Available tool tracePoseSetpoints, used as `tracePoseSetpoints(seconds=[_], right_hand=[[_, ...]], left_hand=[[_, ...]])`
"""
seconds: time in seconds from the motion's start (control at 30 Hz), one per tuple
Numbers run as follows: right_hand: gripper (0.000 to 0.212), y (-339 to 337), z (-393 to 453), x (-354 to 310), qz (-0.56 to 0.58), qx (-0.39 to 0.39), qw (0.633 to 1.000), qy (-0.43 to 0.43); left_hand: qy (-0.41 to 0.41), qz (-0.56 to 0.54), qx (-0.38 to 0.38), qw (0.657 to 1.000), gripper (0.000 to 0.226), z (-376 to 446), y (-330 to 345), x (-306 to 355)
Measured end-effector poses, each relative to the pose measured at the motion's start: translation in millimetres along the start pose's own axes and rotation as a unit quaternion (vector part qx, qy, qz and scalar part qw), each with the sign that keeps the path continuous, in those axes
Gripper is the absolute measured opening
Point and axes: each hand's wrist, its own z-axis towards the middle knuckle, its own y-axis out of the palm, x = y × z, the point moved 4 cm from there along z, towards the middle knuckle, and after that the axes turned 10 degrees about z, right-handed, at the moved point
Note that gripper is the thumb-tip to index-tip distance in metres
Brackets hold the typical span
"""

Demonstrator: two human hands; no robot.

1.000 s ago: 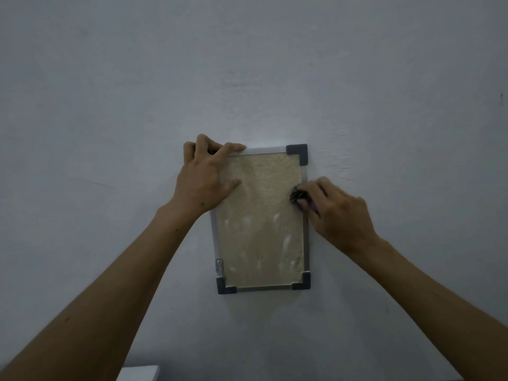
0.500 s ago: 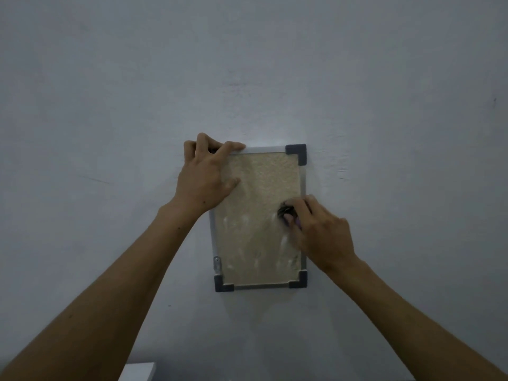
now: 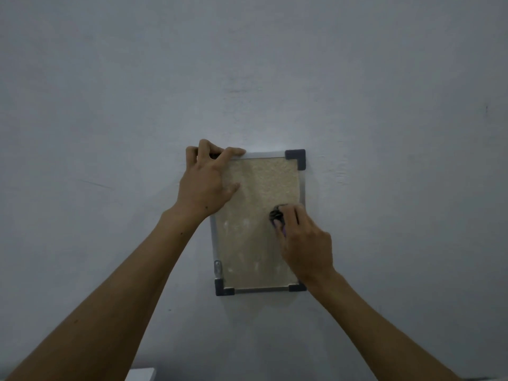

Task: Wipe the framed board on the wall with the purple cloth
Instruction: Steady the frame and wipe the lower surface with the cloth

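A small framed board [image 3: 261, 182] with a beige surface, silver frame and dark corner caps hangs on the grey wall. My left hand [image 3: 206, 182] grips its upper left corner, fingers curled over the top edge. My right hand [image 3: 302, 237] presses a bunched cloth [image 3: 277, 215] against the board's right half, about mid-height. Only a dark wad and a purple sliver of the cloth show past my fingers. Pale smudges mark the board's lower part.
Plain grey wall [image 3: 384, 133] surrounds the board on all sides. A white object's corner [image 3: 141, 374] shows at the bottom edge, left of centre. A small metal clip [image 3: 217, 268] sits on the frame's lower left side.
My right hand with the cloth moved from the board's right edge down and left onto the surface, then shifted slightly right. My left hand kept its hold on the upper left corner.
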Motion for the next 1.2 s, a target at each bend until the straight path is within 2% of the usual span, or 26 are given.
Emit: tracePoseSetpoints(seconds=[0.07, 0.17, 0.2, 0.3, 0.33, 0.47, 0.5, 0.6, 0.63, 0.77, 0.8, 0.9, 0.93, 1.07, 1.2], right_hand=[[0.025, -4.3, 5.8, 9.7, -0.005, 0.003, 1.0, -0.006], [0.025, -14.1, 10.0, 21.5, 0.014, 0.074, 0.993, 0.092], [0.024, -11.6, 8.8, 17.3, 0.005, 0.073, 0.994, 0.087], [0.023, 1.9, 2.7, 1.7, -0.031, -0.005, 0.999, -0.038], [0.023, 1.2, 4.2, 4.1, -0.033, -0.019, 0.998, -0.055], [0.022, -12.9, 10.5, 20.9, -0.009, 0.063, 0.996, 0.061], [0.022, -9.6, 8.3, 16.4, -0.017, 0.062, 0.996, 0.054], [0.021, 5.5, -0.3, -0.5, -0.044, -0.015, 0.996, -0.08], [0.02, 4.3, 1.0, 1.9, -0.045, -0.026, 0.994, -0.095], [0.022, -13.1, 10.4, 21.9, -0.005, 0.055, 0.997, 0.055], [0.022, -9.5, 7.7, 17.4, -0.013, 0.048, 0.997, 0.05], [0.021, 1.8, -1.8, 1.5, -0.039, -0.034, 0.996, -0.073], [0.02, -0.5, -0.6, 4.4, -0.041, -0.044, 0.995, -0.085], [0.021, -15.4, 5.9, 20.2, -0.018, 0.027, 0.999, 0.033], [0.022, -4.9, -1.4, 6.4, -0.034, -0.029, 0.997, -0.055]], left_hand=[[0.0, -0.003, -0.002, 1.0, 0.065, 0.0, 0.1, 0.2], [-0.005, -0.005, 0.001, 1.0, 0.065, -0.1, -0.3, 0.0], [-0.005, -0.005, 0.001, 1.0, 0.065, 0.2, -0.3, 0.0], [-0.005, -0.005, -0.002, 1.0, 0.064, 0.3, 0.6, -0.5], [-0.005, -0.005, -0.001, 1.0, 0.064, 0.2, 0.8, -0.7], [-0.008, -0.011, 0.003, 1.0, 0.064, 0.0, 1.4, 0.9], [-0.008, -0.011, 0.002, 1.0, 0.064, 0.0, 0.9, 0.8], [-0.005, -0.005, -0.001, 1.0, 0.064, 0.0, -0.3, -0.2], [-0.004, -0.004, 0.001, 1.0, 0.064, 0.2, -0.2, -0.6], [-0.005, -0.007, 0.004, 1.0, 0.064, 0.5, 0.8, -0.2], [-0.005, -0.006, 0.003, 1.0, 0.064, 0.2, 0.4, -0.6], [-0.002, -0.006, 0.0, 1.0, 0.064, 0.4, 0.3, -1.1], [-0.003, -0.006, 0.001, 1.0, 0.064, 0.5, 0.6, -1.6], [-0.008, -0.008, 0.002, 1.0, 0.064, 0.6, 1.3, 0.0], [-0.007, -0.005, -0.001, 1.0, 0.064, 0.4, -0.1, -0.6]])
